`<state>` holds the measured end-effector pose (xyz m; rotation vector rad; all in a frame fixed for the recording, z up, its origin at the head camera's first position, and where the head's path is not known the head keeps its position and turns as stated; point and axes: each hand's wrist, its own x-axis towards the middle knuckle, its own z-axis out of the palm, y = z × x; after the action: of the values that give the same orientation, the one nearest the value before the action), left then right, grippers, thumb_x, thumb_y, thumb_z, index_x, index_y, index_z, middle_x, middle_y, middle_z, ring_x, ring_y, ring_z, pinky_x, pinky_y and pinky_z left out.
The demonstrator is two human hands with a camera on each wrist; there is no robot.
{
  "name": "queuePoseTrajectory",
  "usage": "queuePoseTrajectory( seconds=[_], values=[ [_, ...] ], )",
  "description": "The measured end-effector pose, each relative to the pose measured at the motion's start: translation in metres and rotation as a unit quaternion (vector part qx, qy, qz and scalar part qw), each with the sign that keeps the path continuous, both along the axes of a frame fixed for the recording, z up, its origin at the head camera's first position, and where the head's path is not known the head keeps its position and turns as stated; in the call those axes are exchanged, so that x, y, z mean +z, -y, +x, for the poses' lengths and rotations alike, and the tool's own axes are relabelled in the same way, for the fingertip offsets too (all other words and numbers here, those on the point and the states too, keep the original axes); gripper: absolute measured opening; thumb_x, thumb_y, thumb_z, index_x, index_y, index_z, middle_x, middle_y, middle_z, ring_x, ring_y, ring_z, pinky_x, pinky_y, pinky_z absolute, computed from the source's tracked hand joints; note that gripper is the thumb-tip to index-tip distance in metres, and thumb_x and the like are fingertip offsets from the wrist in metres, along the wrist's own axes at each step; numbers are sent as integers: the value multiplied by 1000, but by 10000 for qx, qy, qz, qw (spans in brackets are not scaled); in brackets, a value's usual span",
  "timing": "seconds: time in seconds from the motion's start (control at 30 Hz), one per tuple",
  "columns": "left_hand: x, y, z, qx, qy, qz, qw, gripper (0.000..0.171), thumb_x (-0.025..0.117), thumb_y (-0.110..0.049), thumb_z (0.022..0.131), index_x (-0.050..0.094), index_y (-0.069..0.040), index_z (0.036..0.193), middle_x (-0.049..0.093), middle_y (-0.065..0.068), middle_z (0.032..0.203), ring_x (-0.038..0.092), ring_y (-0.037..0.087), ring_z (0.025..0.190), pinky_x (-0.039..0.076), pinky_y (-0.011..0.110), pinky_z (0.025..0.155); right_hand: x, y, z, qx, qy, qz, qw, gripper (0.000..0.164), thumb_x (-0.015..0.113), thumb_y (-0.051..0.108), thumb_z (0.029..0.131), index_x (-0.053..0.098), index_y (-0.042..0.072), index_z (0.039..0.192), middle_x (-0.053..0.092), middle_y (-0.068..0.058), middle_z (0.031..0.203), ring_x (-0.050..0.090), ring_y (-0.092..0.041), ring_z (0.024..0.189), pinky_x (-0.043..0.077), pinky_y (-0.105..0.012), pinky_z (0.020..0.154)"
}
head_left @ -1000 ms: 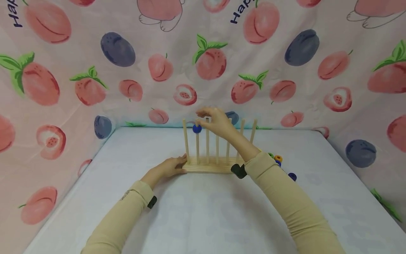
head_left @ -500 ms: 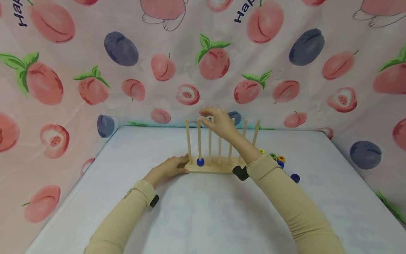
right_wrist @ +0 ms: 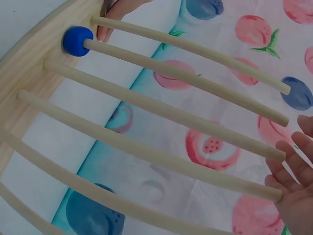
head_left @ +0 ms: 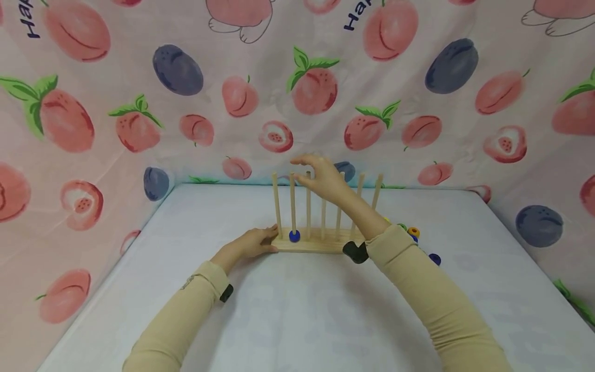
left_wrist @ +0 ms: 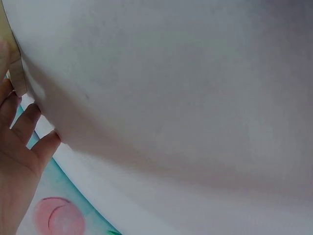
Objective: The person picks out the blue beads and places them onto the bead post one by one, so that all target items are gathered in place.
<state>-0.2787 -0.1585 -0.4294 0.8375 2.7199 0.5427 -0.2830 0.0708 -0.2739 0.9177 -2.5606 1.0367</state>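
A wooden peg rack [head_left: 309, 246] stands upright on the white table, a row of several tall pegs rising from its base. Around the foot of the second peg from the left is a blue bead [head_left: 294, 236], also low on that peg in the right wrist view. My left hand [head_left: 248, 243] holds the left end of the base; in the left wrist view its spread fingers [left_wrist: 46, 147] reach past the base end. My right hand [head_left: 327, 179] hovers at the peg tops with fingers apart and nothing between them, fingertips close to the pegs in the right wrist view.
Right of the rack, partly behind my right sleeve [head_left: 413, 279], lie loose beads: an orange bead [head_left: 413, 232], a dark blue bead [head_left: 435, 259] and several others. A fruit-patterned cloth [head_left: 223, 62] walls the table's back and sides.
The blue bead has dropped from the top of the second peg to its foot, released by my right hand. My right hand stays at the peg tops; my left hand stays at the base.
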Motion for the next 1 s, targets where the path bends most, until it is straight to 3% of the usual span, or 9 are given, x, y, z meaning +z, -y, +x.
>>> queuePoseTrajectory(
  seconds=[0.23,0.53,1.0],
  values=[
    [1,5,4,134,109,-33,9998,60,61,-32,91,41,-2,140,31,12,151,34,37,137,26,49,115,-1,-3,6,133,-100,-147,9998,36,62,10,91,58,-1,124,61,-16,125,56,-29,117,48,-39,99],
    [3,1,2,56,68,85,9999,61,61,-31,91,40,-1,140,30,13,151,32,37,138,27,48,115,0,-10,11,173,-645,-457,9967,31,65,6,88,62,-3,118,65,-17,118,60,-29,111,50,-42,97],
    [1,1,1,155,129,55,9998,61,61,-32,91,41,0,139,30,11,151,33,36,138,26,48,115,-5,-29,34,92,-636,-807,9947,34,68,5,85,61,-3,117,66,-19,116,62,-30,109,52,-42,95]
  ],
)
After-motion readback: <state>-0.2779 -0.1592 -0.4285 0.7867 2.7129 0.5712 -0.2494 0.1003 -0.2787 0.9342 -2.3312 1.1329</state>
